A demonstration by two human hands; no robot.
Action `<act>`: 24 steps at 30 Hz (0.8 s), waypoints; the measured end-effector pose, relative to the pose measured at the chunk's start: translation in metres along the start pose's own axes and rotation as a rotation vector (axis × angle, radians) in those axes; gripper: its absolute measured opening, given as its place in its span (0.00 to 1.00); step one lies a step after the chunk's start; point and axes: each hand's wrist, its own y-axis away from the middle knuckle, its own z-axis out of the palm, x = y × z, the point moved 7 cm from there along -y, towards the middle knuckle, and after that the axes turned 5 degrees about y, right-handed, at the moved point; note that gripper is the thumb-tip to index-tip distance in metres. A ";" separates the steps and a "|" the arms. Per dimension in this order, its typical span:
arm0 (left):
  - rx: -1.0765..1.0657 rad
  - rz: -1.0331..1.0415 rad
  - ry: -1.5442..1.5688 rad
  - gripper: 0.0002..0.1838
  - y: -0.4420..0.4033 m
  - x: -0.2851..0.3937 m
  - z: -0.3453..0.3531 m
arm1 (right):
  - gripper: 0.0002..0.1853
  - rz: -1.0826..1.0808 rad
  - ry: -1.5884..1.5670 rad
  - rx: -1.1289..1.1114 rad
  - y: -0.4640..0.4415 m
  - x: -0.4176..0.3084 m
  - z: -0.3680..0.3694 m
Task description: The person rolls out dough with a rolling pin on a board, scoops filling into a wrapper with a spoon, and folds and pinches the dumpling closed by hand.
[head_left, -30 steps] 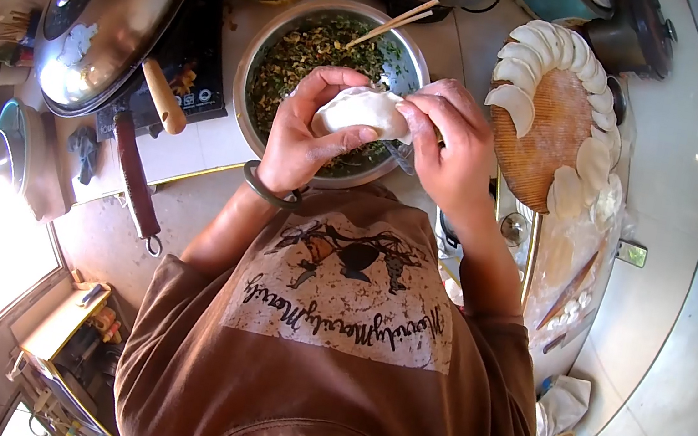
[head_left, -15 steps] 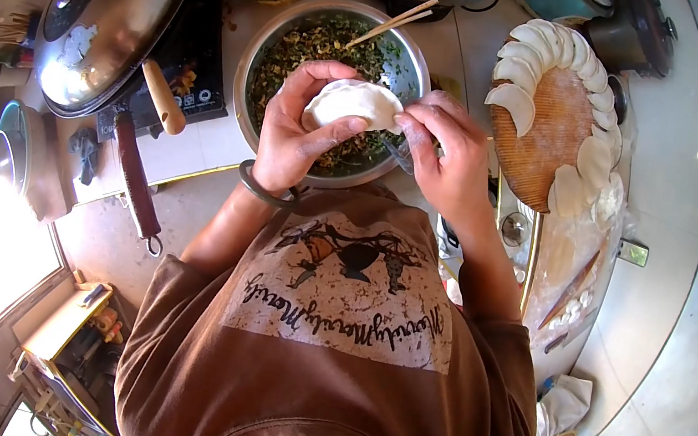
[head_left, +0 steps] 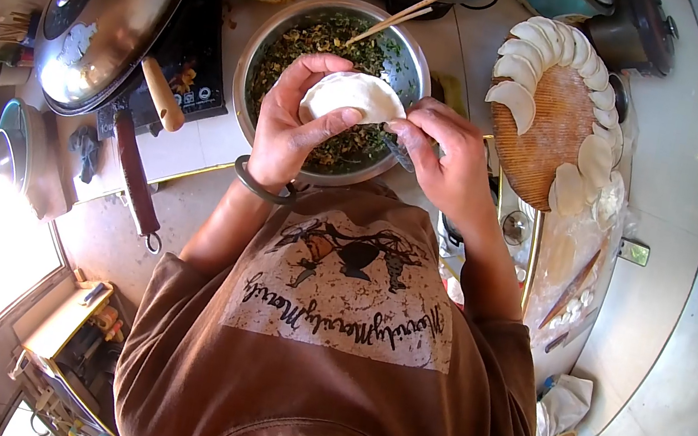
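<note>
A white half-moon dumpling [head_left: 353, 97] is held over the filling bowl, its curved edge facing away from me. My left hand [head_left: 291, 125] cups its left end, the thumb pressed on the near side and the fingers behind. With thumb and forefinger, my right hand [head_left: 451, 150] pinches the dumpling's right corner. A dark greyish piece [head_left: 399, 152] shows just below those fingertips; I cannot make out what it is. Beneath both hands stands the steel bowl [head_left: 251, 63] with chopped green and yellow filling [head_left: 300, 39]. A pair of chopsticks [head_left: 393, 20] leans in it.
To the right, a round wooden board [head_left: 551, 113] carries overlapping dumplings [head_left: 534, 50] around its rim. Flat wrappers [head_left: 597, 160], a rolling pin [head_left: 571, 288] and small dough pieces [head_left: 575, 310] lie nearby. A lidded pan [head_left: 117, 4] sits on the left cooktop [head_left: 205, 83].
The dumpling and both hands have shifted slightly left. The right fingers have stayed at the dumpling's right corner, and the hand has turned a little. The surroundings look the same.
</note>
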 end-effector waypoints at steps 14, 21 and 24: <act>-0.070 0.022 -0.270 0.33 -0.004 0.010 0.012 | 0.29 0.184 0.157 -0.195 0.002 0.011 -0.001; -0.113 0.220 -0.939 0.47 -0.001 0.026 0.057 | 0.46 -0.322 0.490 0.085 0.001 -0.011 0.021; -0.067 0.322 -0.927 0.46 0.008 0.040 0.067 | 0.40 -0.297 0.321 0.222 0.002 -0.006 0.007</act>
